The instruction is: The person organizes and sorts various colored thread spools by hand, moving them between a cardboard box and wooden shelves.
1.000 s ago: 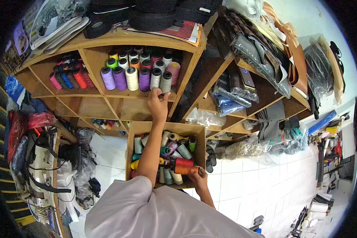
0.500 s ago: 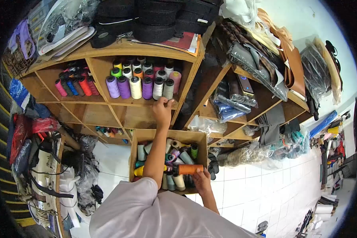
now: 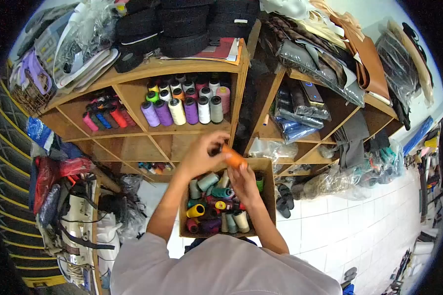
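An orange thread spool [image 3: 234, 158] is held up at an angle above the front of the shelf and the box. My right hand [image 3: 244, 183] grips its lower end from below. My left hand [image 3: 204, 155] curls its thumb and fingers around the dark upper end; the hand is slightly blurred. Underneath stands a cardboard box [image 3: 183, 223] with many thread spools lying jumbled inside, among them a yellow spool [image 3: 196, 211] and a cream spool [image 3: 241, 221]. In the shelf compartment ahead, spools stand upright in rows, with a grey spool [image 3: 216, 109] at the front right.
The wooden shelf [image 3: 192, 129] also holds red and blue spools [image 3: 110, 115] in its left compartment. Black rolls [image 3: 184, 29] lie on top. Plastic-wrapped material [image 3: 300, 118] fills a shelf at right. Sandals [image 3: 284, 200] lie on the white tiled floor [image 3: 325, 221].
My left hand has come down from the grey spool on the shelf to the orange spool. My right hand has raised and tilted that spool from over the box. The view has shifted.
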A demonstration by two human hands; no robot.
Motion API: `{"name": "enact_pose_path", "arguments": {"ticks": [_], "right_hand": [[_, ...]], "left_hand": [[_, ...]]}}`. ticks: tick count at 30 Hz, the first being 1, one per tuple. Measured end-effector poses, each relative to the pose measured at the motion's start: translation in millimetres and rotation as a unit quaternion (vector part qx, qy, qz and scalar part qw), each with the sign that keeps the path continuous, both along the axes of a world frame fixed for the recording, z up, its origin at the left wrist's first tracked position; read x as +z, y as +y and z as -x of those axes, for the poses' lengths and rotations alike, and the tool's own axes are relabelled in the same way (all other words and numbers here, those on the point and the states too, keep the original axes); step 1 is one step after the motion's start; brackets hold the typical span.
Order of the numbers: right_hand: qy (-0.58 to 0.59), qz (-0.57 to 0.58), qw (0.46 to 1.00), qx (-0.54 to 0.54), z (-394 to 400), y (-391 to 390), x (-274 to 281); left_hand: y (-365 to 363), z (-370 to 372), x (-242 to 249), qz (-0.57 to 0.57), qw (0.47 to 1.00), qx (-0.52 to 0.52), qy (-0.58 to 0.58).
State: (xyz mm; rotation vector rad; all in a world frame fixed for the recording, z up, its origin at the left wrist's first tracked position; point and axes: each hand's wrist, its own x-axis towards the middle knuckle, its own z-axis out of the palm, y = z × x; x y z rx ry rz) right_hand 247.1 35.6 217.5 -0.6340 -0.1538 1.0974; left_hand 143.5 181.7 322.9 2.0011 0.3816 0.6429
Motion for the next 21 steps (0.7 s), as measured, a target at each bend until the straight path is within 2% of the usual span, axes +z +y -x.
{"name": "enact_pose_path", "arguments": {"ticks": [1, 3, 5, 7, 9, 10, 11, 13, 14, 15, 17, 19, 21], "right_hand": [[0.004, -0.005, 1.000, 0.000, -0.5, 15.3, 8.4], [-0.017, -0.053, 0.998, -0.019, -2.7, 42.0, 26.1], [-0.014, -0.071, 0.997, -0.031, 2.7, 61.1, 36.6], [-0.014, -0.088, 0.995, -0.044, 7.2, 70.8, 41.2], [0.052, -0.129, 0.988, -0.066, 8.8, 78.0, 43.5], [0.045, -0.130, 0.988, -0.070, 10.1, 79.3, 43.4], [0.048, -0.133, 0.987, -0.071, 10.1, 78.9, 42.9], [0.009, -0.120, 0.993, 0.003, 9.5, 76.8, 44.0], [-0.027, -0.086, 0.996, 0.003, 10.8, 78.5, 43.5], [-0.025, -0.087, 0.996, 0.003, 10.7, 80.3, 35.5], [-0.073, 0.003, 0.997, -0.004, 7.1, 85.8, 10.3], [-0.069, 0.001, 0.998, -0.003, 8.8, 79.5, -2.5], [-0.077, 0.055, 0.995, -0.004, 14.4, 67.2, -16.4]], "left_hand": [[8.8, 0.7, 15.9, -0.091, 0.996, 0.003, 0.013], [23.5, 4.0, 37.5, -0.164, 0.986, 0.001, 0.035], [37.6, 4.5, 48.7, -0.190, 0.980, 0.040, 0.053], [42.7, 5.5, 64.6, -0.210, 0.976, 0.050, 0.018], [48.9, 8.3, 85.3, -0.183, 0.978, -0.033, 0.096], [50.5, 4.3, 90.7, -0.147, 0.982, -0.039, 0.108], [61.1, 0.2, 89.3, -0.187, 0.977, -0.054, 0.088], [75.0, -12.5, 102.2, -0.176, 0.976, -0.057, 0.111], [87.2, -23.4, 100.0, -0.189, 0.978, -0.065, 0.056], [89.1, -28.8, 114.0, -0.203, 0.967, -0.025, 0.151], [101.3, -44.1, 110.8, -0.271, 0.955, -0.003, 0.118], [111.7, -55.3, 101.3, -0.312, 0.942, -0.020, 0.127], [113.2, -60.3, 87.1, -0.393, 0.917, -0.019, 0.064]]}}
